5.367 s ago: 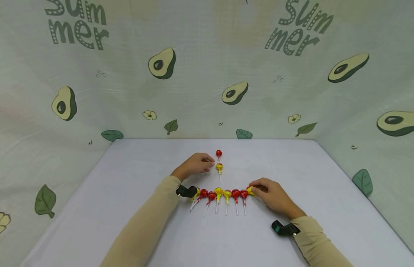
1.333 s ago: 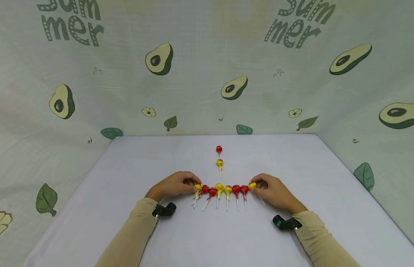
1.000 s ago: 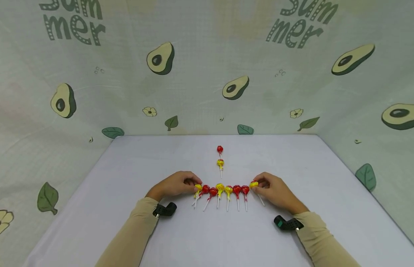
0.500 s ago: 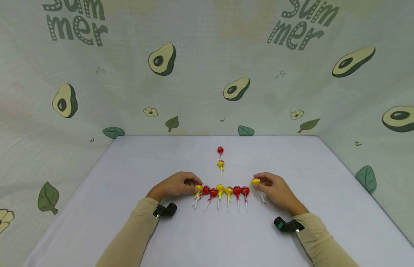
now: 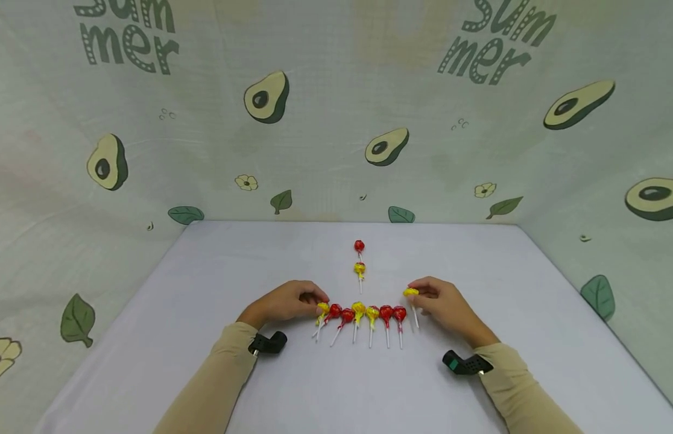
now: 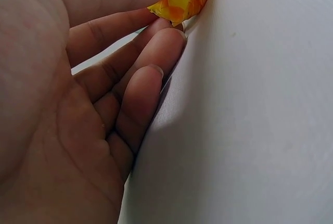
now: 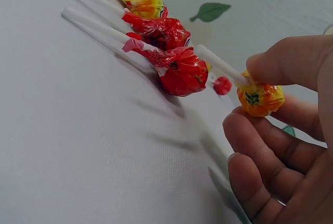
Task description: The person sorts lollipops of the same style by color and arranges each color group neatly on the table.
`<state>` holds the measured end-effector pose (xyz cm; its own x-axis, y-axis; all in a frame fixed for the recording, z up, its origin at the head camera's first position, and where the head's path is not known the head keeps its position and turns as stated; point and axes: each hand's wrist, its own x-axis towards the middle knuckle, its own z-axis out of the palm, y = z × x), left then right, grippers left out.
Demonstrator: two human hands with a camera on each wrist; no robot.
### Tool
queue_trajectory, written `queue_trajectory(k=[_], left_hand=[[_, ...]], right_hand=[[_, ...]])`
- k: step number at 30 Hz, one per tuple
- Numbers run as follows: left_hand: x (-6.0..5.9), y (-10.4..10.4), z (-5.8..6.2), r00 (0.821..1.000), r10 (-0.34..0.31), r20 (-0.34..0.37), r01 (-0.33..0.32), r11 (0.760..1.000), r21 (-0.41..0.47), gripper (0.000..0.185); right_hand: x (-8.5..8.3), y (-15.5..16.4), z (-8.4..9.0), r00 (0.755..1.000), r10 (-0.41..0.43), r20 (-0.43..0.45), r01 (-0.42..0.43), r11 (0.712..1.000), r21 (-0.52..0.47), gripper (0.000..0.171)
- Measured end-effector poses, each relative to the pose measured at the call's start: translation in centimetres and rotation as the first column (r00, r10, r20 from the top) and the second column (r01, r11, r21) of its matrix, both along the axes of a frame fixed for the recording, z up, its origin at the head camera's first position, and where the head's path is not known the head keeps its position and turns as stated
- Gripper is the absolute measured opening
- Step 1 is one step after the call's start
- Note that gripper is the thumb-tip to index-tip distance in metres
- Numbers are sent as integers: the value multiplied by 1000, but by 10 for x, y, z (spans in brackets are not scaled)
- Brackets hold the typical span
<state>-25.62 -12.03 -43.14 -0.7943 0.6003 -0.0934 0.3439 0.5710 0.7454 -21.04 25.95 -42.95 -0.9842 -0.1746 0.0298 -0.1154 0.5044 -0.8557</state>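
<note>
Fingers and thumb of the left hand (image 5: pixel 287 300) pinched a yellow lollipop (image 5: pixel 323 308) at the left end of a row of red and yellow lollipops (image 5: pixel 359 308), sticks toward the person, on the white tabletop (image 5: pixel 342 392). The right hand (image 5: pixel 445 304) pinched another yellow lollipop (image 7: pixel 261 100) by the head, just off the row's right end; whether its stick touched the tabletop could not be told. Farther off lay one more yellow lollipop (image 5: pixel 360 268), with a red lollipop (image 5: pixel 359 246) behind it, then a pale cloth (image 5: pixel 325 157) patterned with avocados.
</note>
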Motion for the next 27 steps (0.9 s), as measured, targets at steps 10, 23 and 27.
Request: queue_trajectory(k=[10, 23, 27], left_hand=[[1, 0, 2, 1000, -14, 8, 14, 1000, 26, 20], [2, -1, -1, 1000, -1, 25, 0, 999, 53, 20], [4, 0, 0, 1000, 2, 21, -3, 999, 51, 19]], right_hand=[[-9, -9, 11, 1000, -9, 22, 10, 998, -69, 39], [-24, -31, 16, 990, 49, 135, -21, 979, -205, 44], [-29, -37, 16, 988, 65, 140, -35, 978, -205, 38]])
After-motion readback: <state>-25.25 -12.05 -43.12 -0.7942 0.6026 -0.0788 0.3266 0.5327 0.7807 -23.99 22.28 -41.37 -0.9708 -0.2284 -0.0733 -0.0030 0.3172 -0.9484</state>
